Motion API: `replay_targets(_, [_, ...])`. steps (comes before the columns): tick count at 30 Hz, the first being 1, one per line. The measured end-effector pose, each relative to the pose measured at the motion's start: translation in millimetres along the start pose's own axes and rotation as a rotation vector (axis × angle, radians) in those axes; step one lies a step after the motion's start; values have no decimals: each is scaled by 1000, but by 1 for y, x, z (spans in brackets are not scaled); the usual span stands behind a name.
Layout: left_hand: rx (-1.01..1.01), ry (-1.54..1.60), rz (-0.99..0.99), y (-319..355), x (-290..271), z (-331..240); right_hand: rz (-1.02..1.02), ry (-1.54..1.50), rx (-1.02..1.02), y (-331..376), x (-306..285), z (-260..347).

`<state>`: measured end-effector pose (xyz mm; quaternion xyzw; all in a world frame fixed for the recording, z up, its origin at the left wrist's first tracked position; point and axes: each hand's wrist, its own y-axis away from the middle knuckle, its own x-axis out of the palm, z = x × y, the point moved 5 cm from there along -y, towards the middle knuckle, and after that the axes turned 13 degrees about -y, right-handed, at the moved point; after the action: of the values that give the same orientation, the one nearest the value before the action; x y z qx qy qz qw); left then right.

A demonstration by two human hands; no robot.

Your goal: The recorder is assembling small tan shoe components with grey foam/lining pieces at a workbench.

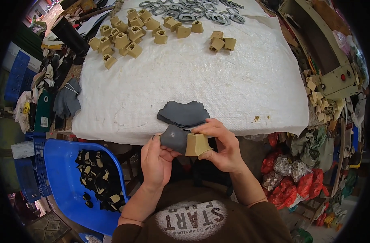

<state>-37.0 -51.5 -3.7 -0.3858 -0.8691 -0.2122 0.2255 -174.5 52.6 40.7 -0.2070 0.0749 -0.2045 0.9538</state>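
Observation:
In front of my body, at the table's near edge, both hands are raised close together. My left hand (155, 164) pinches a curved dark grey piece of thin material (173, 137) between thumb and fingers. A tan block shaped like a shoe heel (197, 144) is gripped by my right hand (224, 148), thumb below and fingers on top. The grey piece and the heel meet edge to edge; whether they are joined I cannot tell. Just beyond lies a stack of similar dark grey pieces (183, 113) with wavy edges.
A white woven sheet (152, 85) covers the table. Many tan heels (128, 38) lie at the far left, a small group (222, 42) at the far right. Grey ring-shaped pieces (189, 10) are behind. A blue tub (55, 170) with dark parts stands left; red bags (282, 194) sit right.

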Motion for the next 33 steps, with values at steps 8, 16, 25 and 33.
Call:
replay_targets(8, [3,-199,112,10,29,4,14,187,-75,-1,7,11])
replay_targets(16, [-97,75,28,12,36,9,-293,-647,174,13,7,-11])
replay_targets(25, [82,-164,-48,0,22,-13,-239,-383,-58,4,-18,29])
replay_targets(33, [19,-60,99,10,35,-16,-80,-13,-229,-3,27,30])
